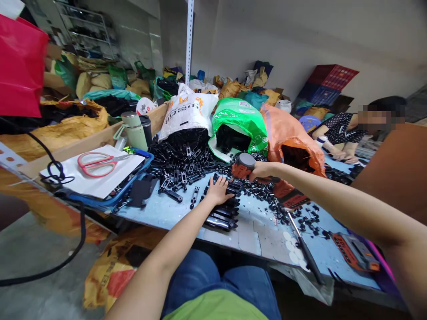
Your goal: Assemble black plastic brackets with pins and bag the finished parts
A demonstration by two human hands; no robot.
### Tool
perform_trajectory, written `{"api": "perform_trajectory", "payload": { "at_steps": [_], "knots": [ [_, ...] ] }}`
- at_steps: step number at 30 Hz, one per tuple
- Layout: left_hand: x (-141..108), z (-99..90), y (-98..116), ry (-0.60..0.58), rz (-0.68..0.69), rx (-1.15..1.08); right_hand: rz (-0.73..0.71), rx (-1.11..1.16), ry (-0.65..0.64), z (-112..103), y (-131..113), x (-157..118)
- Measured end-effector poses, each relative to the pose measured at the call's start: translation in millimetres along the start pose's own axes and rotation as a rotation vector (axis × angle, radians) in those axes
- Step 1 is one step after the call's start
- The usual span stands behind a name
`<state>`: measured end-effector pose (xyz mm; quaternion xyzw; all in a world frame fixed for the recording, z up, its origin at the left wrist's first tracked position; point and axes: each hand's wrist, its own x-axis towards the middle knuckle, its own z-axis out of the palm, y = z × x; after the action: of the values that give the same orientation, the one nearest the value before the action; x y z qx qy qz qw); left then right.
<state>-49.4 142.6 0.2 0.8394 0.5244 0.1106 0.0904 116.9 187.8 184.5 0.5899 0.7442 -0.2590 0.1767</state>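
left hand [218,190] flat, fingers spread, pressing stacked black plastic strips [222,213] at table [253,231] edge | right hand [263,170] wrapped around orange power screwdriver [245,165] above them | strips: light, stiff, slippery; steady from above

Both arms outstretched, left hand [218,190] flat, right hand [262,170] clenched.
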Motion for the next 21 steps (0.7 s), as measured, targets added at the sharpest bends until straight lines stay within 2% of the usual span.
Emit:
{"api": "perform_trajectory", "payload": {
  "at_steps": [4,11,16,21],
  "knots": [
    [17.6,3.2,-8.3,-0.051,0.008,0.020,0.070,-0.019,0.001,-8.8,24.2,19.6],
    [19.7,14.1,-8.7,-0.075,0.010,0.031,0.084,-0.043,-0.098,0.1,52.5,44.4],
    [22.5,14.1,-8.8,-0.100,0.008,0.026,0.068,-0.073,-0.097,1.1,54.3,36.4],
    [24.6,18.5,-8.8,-0.101,0.014,0.031,0.032,-0.094,-0.130,12.7,44.7,24.4]
  ]
}}
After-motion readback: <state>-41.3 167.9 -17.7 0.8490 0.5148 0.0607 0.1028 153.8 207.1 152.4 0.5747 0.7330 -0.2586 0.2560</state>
